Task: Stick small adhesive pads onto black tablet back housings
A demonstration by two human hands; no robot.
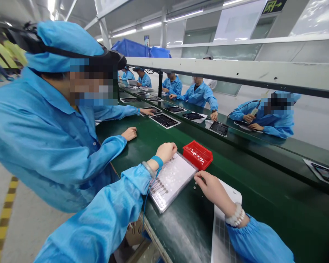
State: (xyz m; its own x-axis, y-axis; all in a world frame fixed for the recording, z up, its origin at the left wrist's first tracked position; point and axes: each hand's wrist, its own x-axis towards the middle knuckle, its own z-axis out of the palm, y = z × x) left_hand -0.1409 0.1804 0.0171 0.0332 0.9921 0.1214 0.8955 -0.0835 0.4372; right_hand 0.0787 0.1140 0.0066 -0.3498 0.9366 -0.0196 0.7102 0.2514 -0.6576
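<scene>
A clear plastic-covered pad [178, 175] lies on the green bench in front of me. Along its near left side sit several small dark round parts with thin leads [160, 187]. Over the pad's far left corner is my left hand [166, 152], its fingers bent and pressed together; whatever they pinch is hidden. My right hand [212, 188] is beside the pad's right corner, thumb and forefinger brought together just above small pale bits [195, 187] on the bench. What it pinches is too small to make out. A red bin [197, 155] with white pieces stands just beyond the pad.
Partly under my right forearm lies a white printed sheet [218, 233]. A co-worker [57, 120] stands close on my left, one hand [130, 134] resting on the bench. Tablet-like panels on white sheets [164, 120] line the conveyor [244, 155]. Other workers sit across it.
</scene>
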